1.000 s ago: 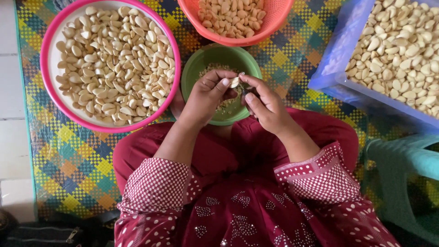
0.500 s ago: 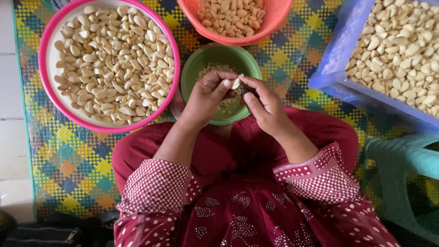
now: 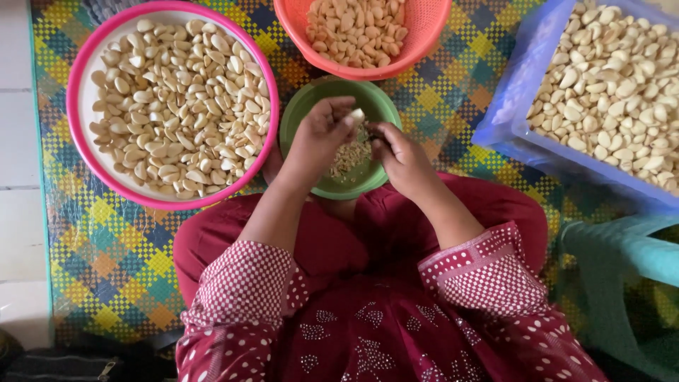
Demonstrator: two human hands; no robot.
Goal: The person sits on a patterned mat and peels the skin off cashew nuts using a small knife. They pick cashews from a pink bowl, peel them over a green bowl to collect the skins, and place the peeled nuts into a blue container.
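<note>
My left hand (image 3: 316, 139) and my right hand (image 3: 400, 154) meet over a green bowl (image 3: 305, 112) that rests on my lap. Between the fingertips of both hands is one pale garlic clove (image 3: 356, 115). My left fingers pinch it from the left; my right thumb and fingers press on it from the right. Small bits of peel (image 3: 346, 158) lie in the bottom of the green bowl. Whether my right hand also holds a tool is hidden.
A pink-rimmed basin (image 3: 76, 85) of peeled cloves sits at the left, an orange basket (image 3: 433, 28) of cloves at the top, a blue tray (image 3: 511, 106) of cloves at the right. A teal plastic stool (image 3: 622, 283) stands at the lower right. A checkered mat (image 3: 99, 262) covers the floor.
Both hands stay over the green bowl with the clove between them. The fingers have shifted slightly around the clove.
</note>
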